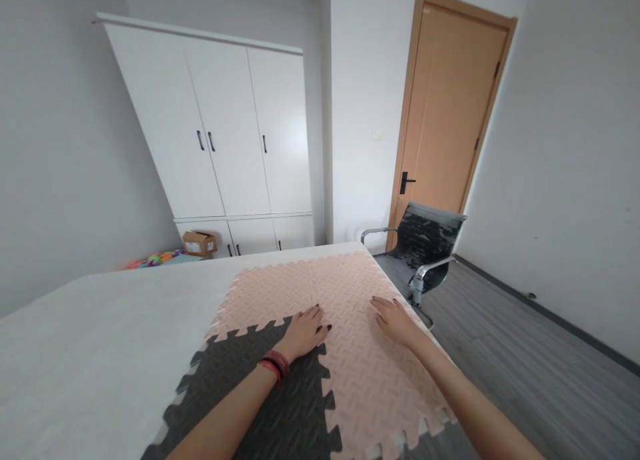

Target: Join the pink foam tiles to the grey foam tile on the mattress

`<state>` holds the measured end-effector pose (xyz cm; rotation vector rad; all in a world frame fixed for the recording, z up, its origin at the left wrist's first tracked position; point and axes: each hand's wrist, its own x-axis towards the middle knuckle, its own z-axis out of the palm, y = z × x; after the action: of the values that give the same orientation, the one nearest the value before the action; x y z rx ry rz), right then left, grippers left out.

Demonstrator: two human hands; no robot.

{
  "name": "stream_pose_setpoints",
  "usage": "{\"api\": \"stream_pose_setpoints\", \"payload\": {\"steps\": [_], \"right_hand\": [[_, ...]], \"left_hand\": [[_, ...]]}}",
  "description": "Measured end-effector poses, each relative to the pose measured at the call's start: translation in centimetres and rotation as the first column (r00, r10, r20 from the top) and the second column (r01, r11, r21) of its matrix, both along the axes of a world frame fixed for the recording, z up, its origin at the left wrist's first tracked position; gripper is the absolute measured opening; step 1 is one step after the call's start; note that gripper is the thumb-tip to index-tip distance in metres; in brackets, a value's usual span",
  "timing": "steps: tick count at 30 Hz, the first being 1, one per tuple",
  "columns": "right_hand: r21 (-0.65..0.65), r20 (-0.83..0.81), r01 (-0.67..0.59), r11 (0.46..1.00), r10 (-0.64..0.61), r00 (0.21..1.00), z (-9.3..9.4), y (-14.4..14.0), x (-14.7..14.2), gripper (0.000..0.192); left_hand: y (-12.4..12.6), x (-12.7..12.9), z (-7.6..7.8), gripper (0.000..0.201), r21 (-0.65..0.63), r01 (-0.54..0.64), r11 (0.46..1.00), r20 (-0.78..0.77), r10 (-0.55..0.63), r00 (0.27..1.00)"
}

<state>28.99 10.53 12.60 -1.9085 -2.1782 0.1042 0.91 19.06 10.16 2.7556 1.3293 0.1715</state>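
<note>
Pink foam mat tiles [345, 280] and a dark grey foam mat tile [240, 367] lie flat on the white table, their toothed edges meeting. My left hand [304, 330], with red bands [275, 363] at the wrist, rests palm down where the grey tile meets the pink ones. Its fingers are stretched out over the seam. On the right, my right hand [394, 319] lies flat near the outer edge of the pink tile, fingers extended. Neither hand holds anything. My left forearm covers part of the grey tile.
The white table [100, 340] stretches to the left. A black chair [425, 247] with worn covering stands beyond its right edge. White cabinets [235, 133], a cardboard box [199, 243] and colourful items [160, 258] are behind. A wooden door [457, 107] is at the back right.
</note>
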Motion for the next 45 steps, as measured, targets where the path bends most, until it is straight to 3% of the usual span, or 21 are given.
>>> {"api": "stream_pose_setpoints", "payload": {"steps": [3, 7, 14, 18, 21, 25, 27, 28, 32, 34, 36, 39, 43, 45], "right_hand": [[-0.025, 0.011, -0.008, 1.000, 0.008, 1.000, -1.4, 2.9, -2.7, 0.050], [-0.014, 0.048, 0.030, 0.999, -0.029, 0.998, -2.5, 4.0, -3.8, 0.047], [-0.081, 0.194, 0.095, 0.992, -0.078, 0.978, -1.4, 5.5, -5.9, 0.035], [-0.136, 0.197, 0.124, 0.983, -0.096, 0.976, -0.7, 5.5, -6.8, 0.034], [-0.112, 0.127, 0.089, 0.990, -0.074, 0.989, 0.1, 3.0, -5.1, 0.043], [-0.021, -0.003, 0.090, 0.996, -0.090, 0.996, -0.7, -5.1, 0.2, 0.055], [-0.001, -0.081, 0.160, 0.987, -0.160, 0.984, -3.1, -10.4, 3.9, 0.060], [0.037, -0.236, 0.231, 0.972, -0.216, 0.947, -4.7, -12.9, 5.9, 0.062], [0.044, -0.567, 0.533, 0.845, -0.418, 0.710, -11.9, -20.4, 11.4, 0.056], [0.030, -0.623, 0.586, 0.810, -0.443, 0.645, -14.0, -21.8, 11.8, 0.053], [0.052, -0.624, 0.561, 0.826, -0.411, 0.664, -14.5, -22.0, 10.7, 0.051], [0.105, -0.603, 0.546, 0.831, -0.384, 0.700, -13.7, -21.1, 8.7, 0.052], [0.005, -0.663, 0.623, 0.783, -0.464, 0.588, -12.9, -20.3, 8.3, 0.063], [-0.047, -0.682, 0.625, 0.779, -0.482, 0.550, -12.7, -20.3, 8.6, 0.069]], "left_hand": [[-0.7, 0.5, -0.9, 0.059, 0.044, -0.049, 0.998, -0.009, 0.050, 0.999], [-0.8, 0.6, -1.6, 0.059, 0.071, -0.053, 0.996, -0.021, 0.055, 0.998], [-0.9, 0.6, -1.1, 0.057, 0.062, -0.043, 0.997, -0.007, 0.044, 0.999], [-2.0, 0.5, 0.5, 0.059, -0.013, -0.037, 0.999, -0.009, 0.037, 0.999], [-4.9, -0.9, 2.6, 0.064, -0.058, -0.046, 0.997, -0.001, 0.046, 0.999], [-12.3, -5.4, 4.9, 0.064, -0.157, -0.074, 0.985, -0.030, 0.070, 0.997], [-16.3, -7.7, 4.7, 0.066, -0.235, -0.122, 0.964, -0.077, 0.107, 0.991], [-18.0, -8.4, 4.3, 0.069, -0.273, -0.151, 0.950, -0.101, 0.127, 0.987], [-21.6, -8.2, 1.1, 0.067, -0.349, -0.193, 0.917, -0.097, 0.170, 0.981], [-21.8, -6.6, -0.2, 0.066, -0.365, -0.136, 0.921, -0.059, 0.123, 0.991], [-21.6, -4.9, -0.9, 0.067, -0.384, -0.068, 0.921, -0.019, 0.066, 0.998], [-21.0, -2.8, -1.0, 0.069, -0.356, -0.047, 0.933, 0.057, 0.071, 0.996], [-20.2, -1.1, -0.7, 0.060, -0.175, -0.121, 0.977, 0.162, 0.150, 0.975], [-19.7, -0.6, -0.5, 0.058, -0.149, -0.135, 0.980, 0.162, 0.159, 0.974]]}}
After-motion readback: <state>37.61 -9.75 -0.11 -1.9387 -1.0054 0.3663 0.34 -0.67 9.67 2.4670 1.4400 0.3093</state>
